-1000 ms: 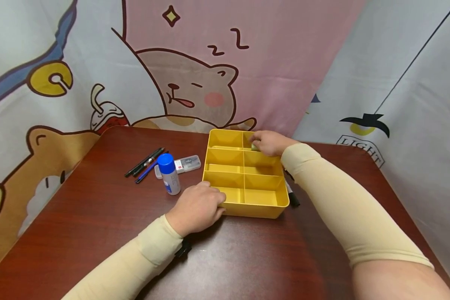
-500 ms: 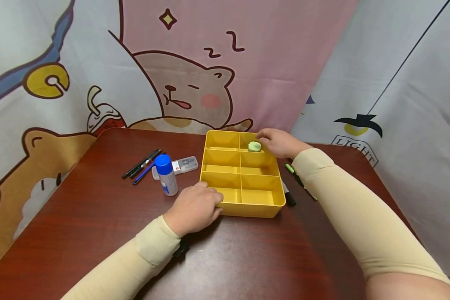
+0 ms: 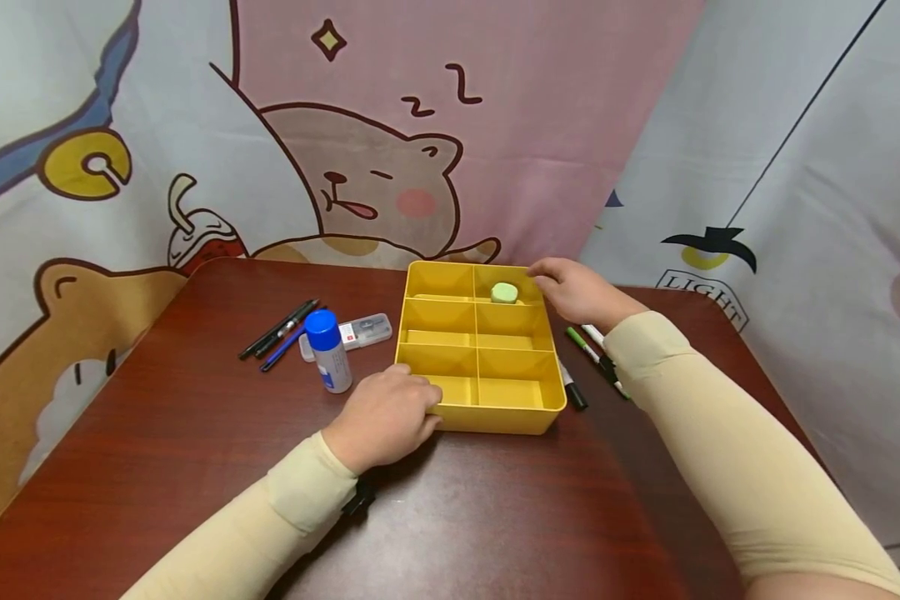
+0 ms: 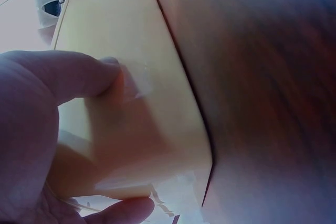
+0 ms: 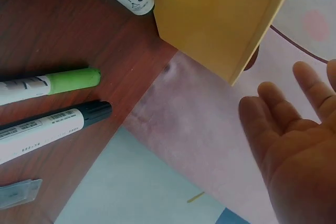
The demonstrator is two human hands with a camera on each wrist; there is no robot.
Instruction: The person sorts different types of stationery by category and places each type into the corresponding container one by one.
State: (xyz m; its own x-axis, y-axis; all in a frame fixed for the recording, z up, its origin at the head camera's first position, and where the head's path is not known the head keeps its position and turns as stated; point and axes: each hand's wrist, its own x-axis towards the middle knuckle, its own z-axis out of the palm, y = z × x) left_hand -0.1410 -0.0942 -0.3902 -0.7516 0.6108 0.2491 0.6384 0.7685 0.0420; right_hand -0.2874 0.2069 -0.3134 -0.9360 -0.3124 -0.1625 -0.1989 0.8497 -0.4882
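Observation:
A yellow organizer box [image 3: 495,420] with several compartments stands in the middle of the table in the head view. A small light green block [image 3: 504,293], its kind unclear, sits in the back right compartment. My left hand [image 3: 382,417] grips the box's front left corner. In the left wrist view the thumb [image 4: 86,77] presses the yellow wall [image 4: 142,35]. By the box's back right corner is my right hand [image 3: 581,292]. Its fingers [image 5: 257,124] are spread and hold nothing in the right wrist view, apart from the box wall [image 5: 215,19].
Left of the box stand a blue-capped bottle [image 3: 328,354], a clear case [image 3: 371,331] and several pens [image 3: 281,329]. To its right lie a green marker [image 3: 592,352] and a black-capped marker [image 3: 573,392]. A printed cloth [image 3: 555,125] hangs behind the table.
My right hand has let go of the light green block, leaving it in the back right compartment, and has drawn away to the right. The left hand keeps its hold on the box.

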